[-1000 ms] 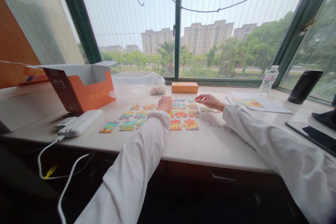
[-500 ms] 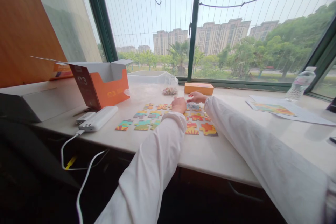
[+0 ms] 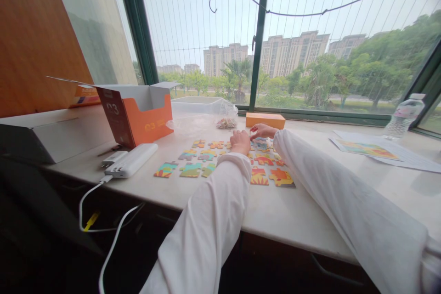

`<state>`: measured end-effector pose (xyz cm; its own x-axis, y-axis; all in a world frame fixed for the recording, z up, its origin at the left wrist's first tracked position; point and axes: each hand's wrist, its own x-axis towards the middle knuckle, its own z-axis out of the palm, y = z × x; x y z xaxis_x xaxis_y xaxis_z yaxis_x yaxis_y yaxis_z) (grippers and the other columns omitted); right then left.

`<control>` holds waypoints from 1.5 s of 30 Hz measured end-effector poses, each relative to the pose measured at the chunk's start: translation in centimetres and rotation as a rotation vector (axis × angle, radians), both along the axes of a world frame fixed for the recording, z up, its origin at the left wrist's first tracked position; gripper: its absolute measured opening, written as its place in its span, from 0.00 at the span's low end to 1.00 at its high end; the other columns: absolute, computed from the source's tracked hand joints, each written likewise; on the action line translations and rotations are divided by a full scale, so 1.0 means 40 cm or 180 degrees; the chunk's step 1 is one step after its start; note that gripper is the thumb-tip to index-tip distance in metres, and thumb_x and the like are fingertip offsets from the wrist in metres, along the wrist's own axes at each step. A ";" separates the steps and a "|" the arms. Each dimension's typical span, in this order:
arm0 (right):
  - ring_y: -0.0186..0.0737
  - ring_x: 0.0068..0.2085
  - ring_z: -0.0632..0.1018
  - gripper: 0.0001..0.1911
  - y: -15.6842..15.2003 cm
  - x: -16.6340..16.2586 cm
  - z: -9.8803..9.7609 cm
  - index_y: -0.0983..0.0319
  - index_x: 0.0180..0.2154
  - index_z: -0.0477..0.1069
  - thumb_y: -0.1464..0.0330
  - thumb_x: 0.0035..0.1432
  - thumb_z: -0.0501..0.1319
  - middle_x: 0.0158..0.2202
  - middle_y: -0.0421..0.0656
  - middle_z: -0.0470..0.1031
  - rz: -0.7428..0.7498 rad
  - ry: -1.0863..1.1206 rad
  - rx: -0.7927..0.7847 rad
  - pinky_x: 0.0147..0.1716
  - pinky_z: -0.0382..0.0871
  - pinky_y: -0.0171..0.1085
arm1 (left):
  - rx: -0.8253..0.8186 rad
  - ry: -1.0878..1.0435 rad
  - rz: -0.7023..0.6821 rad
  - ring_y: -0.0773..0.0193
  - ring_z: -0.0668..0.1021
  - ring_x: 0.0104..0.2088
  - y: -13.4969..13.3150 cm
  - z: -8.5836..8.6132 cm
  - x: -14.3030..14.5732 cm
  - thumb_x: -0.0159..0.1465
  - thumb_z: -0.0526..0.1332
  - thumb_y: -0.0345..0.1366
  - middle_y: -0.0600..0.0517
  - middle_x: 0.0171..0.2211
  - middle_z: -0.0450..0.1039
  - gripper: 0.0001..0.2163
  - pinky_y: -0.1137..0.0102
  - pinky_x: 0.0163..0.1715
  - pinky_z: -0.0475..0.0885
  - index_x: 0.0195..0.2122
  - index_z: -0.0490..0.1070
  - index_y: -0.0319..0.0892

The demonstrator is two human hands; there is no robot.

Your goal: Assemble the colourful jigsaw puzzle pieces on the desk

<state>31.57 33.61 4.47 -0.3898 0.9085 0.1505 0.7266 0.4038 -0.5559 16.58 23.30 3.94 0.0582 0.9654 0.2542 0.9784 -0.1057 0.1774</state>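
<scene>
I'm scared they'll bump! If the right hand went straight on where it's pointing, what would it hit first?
Probably the left hand: the right hand points towards it, and they look very close. Whether they touch is unclear.

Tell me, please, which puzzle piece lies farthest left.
The teal, red and yellow puzzle piece at the left end of the nearest row; every other one lies farther right.
</scene>
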 end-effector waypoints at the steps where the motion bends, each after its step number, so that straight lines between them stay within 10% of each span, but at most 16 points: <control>1: 0.52 0.47 0.79 0.30 0.000 -0.001 -0.004 0.64 0.42 0.79 0.60 0.34 0.79 0.44 0.51 0.81 0.0024 0.0125 0.0030 0.47 0.73 0.43 | 0.0012 -0.0017 0.0037 0.49 0.67 0.61 -0.001 0.000 0.000 0.66 0.57 0.34 0.35 0.57 0.69 0.18 0.58 0.52 0.70 0.57 0.66 0.39; 16: 0.48 0.41 0.81 0.36 -0.045 0.069 0.037 0.63 0.45 0.72 0.59 0.35 0.79 0.35 0.46 0.80 0.0370 0.1454 0.0408 0.46 0.76 0.51 | 0.0784 -0.0162 0.0037 0.52 0.69 0.58 -0.012 0.051 0.029 0.71 0.51 0.29 0.37 0.54 0.67 0.14 0.63 0.48 0.72 0.56 0.64 0.38; 27: 0.48 0.41 0.81 0.40 -0.339 0.359 0.074 0.63 0.52 0.69 0.54 0.39 0.76 0.39 0.47 0.79 0.0019 0.1710 0.0591 0.48 0.76 0.52 | 0.1435 0.0048 -0.1471 0.54 0.73 0.52 -0.111 0.081 0.171 0.68 0.61 0.43 0.43 0.48 0.74 0.19 0.65 0.45 0.73 0.57 0.66 0.40; 33: 0.47 0.41 0.81 0.39 -0.429 0.493 0.023 0.62 0.51 0.71 0.53 0.39 0.76 0.38 0.46 0.79 -0.0148 0.1697 0.0340 0.48 0.76 0.52 | 0.1212 0.0217 -0.2067 0.56 0.74 0.51 -0.181 0.062 0.250 0.69 0.60 0.43 0.46 0.48 0.75 0.17 0.68 0.41 0.73 0.55 0.68 0.42; 45: 0.42 0.36 0.77 0.37 -0.448 0.544 0.028 0.64 0.51 0.77 0.50 0.42 0.74 0.35 0.45 0.78 0.0263 0.1114 0.0205 0.41 0.72 0.44 | 0.0755 0.0194 -0.1874 0.56 0.75 0.51 -0.197 0.040 0.270 0.71 0.55 0.44 0.47 0.50 0.76 0.20 0.65 0.45 0.72 0.63 0.64 0.48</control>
